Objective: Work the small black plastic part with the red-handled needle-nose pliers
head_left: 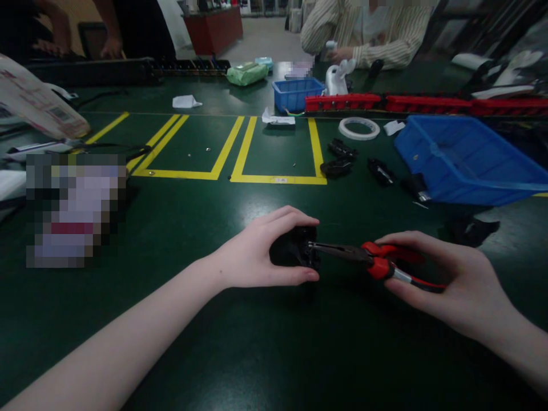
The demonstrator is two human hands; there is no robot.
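Note:
My left hand [263,251] is wrapped around a small black part [295,251] and holds it on the dark green table [257,348]. In my right hand [445,279] are red-handled long-nose pliers [377,262], the fingers closed on the handles. The pliers' dark jaws point left, and their tips reach into the black part. Both hands rest low over the table near its front middle.
A large blue bin [466,160] sits at the right, with several loose black parts [342,160] beside it. A tape roll [358,128], a small blue bin [297,94] and red rails [419,104] lie further back. Yellow lines mark the table. Other people stand and sit at the far edge.

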